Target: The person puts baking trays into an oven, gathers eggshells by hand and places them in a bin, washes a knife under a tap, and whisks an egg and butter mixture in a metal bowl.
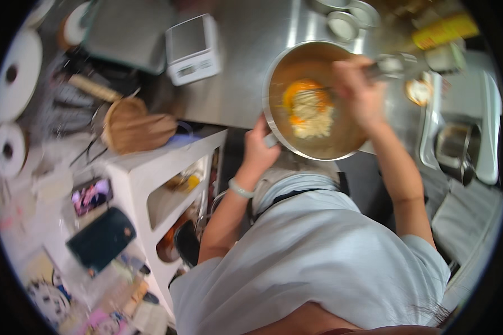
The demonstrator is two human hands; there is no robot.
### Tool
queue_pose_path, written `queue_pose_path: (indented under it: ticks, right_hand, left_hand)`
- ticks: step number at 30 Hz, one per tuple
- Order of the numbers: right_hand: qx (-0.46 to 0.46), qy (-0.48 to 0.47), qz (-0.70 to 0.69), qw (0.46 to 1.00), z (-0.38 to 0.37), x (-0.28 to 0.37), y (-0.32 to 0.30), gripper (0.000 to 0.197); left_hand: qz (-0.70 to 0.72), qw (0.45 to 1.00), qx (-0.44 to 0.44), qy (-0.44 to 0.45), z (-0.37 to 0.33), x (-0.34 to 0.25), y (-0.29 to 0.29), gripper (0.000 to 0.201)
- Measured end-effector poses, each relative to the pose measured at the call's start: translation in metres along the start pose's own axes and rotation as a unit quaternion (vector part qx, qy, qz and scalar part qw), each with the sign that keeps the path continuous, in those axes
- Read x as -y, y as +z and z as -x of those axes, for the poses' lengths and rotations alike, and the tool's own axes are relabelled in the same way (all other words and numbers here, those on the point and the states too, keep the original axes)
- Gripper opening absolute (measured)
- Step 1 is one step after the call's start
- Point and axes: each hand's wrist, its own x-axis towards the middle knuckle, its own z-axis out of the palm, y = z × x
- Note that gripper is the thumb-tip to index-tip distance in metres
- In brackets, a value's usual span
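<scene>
A large metal bowl (346,137) sits tilted toward me at the front edge of the steel counter. Inside it are orange egg yolks (299,88) and a pale, crumbly mass (313,121). My left hand (258,149) is closed on the bowl's side, around what looks like a handle. In my right hand (360,92), fingers wrapped round its handle, is a whisk (316,91). Its wires reach into the yolks and the pale mass. The right hand is blurred by motion above the bowl's right side.
A white kitchen scale (193,53) stands left of the bowl on the counter. Small round tins (342,26) sit beyond it. To the right are a metal pot (457,148) and a yellow tube-shaped package (446,32). A white shelf unit (151,167) and a phone (91,196) are at left.
</scene>
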Motion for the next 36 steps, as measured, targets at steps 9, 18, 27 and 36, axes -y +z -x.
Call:
queue_pose_path:
  ticks: [9, 18, 27, 36]
  right_hand:
    - [0.087, -0.085, -0.124, 0.985, -0.011, -0.035, -0.016, 0.032]
    - [0.183, -0.078, -0.15, 0.968, 0.018, -0.015, -0.018, 0.033]
    - [0.241, -0.119, -0.155, 0.951, 0.018, 0.02, -0.001, 0.032]
    - [0.073, -0.115, -0.173, 0.976, -0.024, -0.035, -0.007, 0.025]
  left_hand:
    - [-0.015, 0.999, -0.036, 0.005, 0.0, 0.003, 0.0, 0.068]
    - [0.004, 0.999, -0.031, 0.018, -0.004, -0.001, -0.004, 0.067]
    - [-0.025, 0.996, -0.047, 0.065, -0.004, 0.003, -0.004, 0.069]
    - [-0.019, 1.0, -0.014, -0.014, -0.005, -0.007, -0.008, 0.067]
